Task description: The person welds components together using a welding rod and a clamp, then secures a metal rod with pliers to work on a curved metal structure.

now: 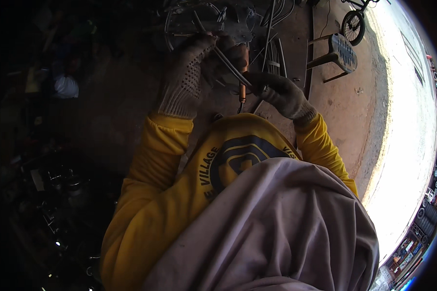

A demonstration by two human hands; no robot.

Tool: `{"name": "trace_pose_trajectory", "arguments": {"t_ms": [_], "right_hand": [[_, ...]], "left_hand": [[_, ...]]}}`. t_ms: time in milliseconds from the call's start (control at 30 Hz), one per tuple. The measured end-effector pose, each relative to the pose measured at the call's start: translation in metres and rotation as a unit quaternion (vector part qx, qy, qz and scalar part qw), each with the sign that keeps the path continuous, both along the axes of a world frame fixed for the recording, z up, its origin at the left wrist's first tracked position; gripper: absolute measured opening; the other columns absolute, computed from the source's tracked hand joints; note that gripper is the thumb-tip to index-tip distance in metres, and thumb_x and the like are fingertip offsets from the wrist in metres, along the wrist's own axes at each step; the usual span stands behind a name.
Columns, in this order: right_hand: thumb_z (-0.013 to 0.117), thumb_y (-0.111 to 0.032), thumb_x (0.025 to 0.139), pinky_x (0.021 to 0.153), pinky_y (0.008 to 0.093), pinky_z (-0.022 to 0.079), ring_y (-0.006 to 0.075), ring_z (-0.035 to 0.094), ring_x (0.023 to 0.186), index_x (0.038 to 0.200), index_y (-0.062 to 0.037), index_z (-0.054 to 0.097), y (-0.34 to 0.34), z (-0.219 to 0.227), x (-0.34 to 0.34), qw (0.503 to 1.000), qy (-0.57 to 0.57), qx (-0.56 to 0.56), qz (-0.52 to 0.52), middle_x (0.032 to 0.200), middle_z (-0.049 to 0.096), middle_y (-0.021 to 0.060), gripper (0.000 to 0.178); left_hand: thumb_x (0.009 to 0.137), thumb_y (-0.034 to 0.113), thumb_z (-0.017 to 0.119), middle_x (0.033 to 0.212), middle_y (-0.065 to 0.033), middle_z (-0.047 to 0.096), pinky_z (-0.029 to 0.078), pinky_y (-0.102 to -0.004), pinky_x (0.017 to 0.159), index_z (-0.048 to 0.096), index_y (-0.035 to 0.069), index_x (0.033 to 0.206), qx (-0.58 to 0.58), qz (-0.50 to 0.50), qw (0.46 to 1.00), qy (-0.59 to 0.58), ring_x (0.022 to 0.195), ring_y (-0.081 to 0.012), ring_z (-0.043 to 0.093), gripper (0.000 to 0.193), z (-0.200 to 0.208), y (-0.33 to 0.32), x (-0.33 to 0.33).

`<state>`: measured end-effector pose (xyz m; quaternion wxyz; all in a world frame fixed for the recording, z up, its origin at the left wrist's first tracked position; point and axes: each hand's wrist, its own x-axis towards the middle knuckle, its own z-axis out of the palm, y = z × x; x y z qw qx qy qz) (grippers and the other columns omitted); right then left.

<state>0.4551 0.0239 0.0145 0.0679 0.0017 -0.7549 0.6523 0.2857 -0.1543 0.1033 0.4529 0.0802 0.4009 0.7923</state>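
My left hand [187, 72], in a dotted knit work glove, is closed around some thin grey rods [230, 66]. They slant from the upper left down toward my right hand [281, 96], also gloved, whose fingers pinch their lower end. Whether these are metal bars or stiff tubes I cannot tell. Just beyond them, between my hands, an orange-handled tool [243, 92] stands out, with a dark cable at its lower end. The rods and my fingers partly cover it.
Wheel-like rims [167, 29] and long bent rods [272, 14] lie ahead. A bundle of thin rods [275, 58] is to their right. A plastic stool [342, 54] and a small bicycle wheel [353, 27] stand at the right. Dark clutter and a white bag [66, 87] occupy the left.
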Motion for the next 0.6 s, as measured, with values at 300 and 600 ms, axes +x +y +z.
{"name": "trace_pose_trajectory", "arguments": {"t_ms": [300, 600], "right_hand": [[0.058, -0.012, 0.102, 0.094, 0.0343, 0.053, 0.0183, 0.066, 0.103, 0.135, 0.0024, 0.056, -0.008, -0.020, 0.008, 0.988, -0.050, -0.143, 0.008, 0.110, 0.068, 0.0107, 0.035], [0.063, -0.003, 0.097, 0.086, 0.0290, 0.053, 0.0106, 0.064, 0.095, 0.130, 0.0018, 0.062, -0.004, -0.024, 0.006, 0.970, -0.039, -0.238, -0.025, 0.102, 0.070, 0.0051, 0.034]], "left_hand": [[0.103, 0.024, 0.052, 0.099, -0.0113, 0.064, 0.054, -0.0510, 0.102, 0.058, -0.006, 0.116, -0.010, 0.001, 0.999, -0.040, 0.107, -0.0308, 0.066, 0.033, -0.010, 0.015, -0.015], [0.102, 0.022, 0.053, 0.107, -0.0152, 0.066, 0.055, -0.0501, 0.103, 0.058, -0.006, 0.113, -0.023, 0.002, 0.997, -0.077, 0.110, -0.0319, 0.067, 0.031, -0.022, 0.022, -0.024]]}}
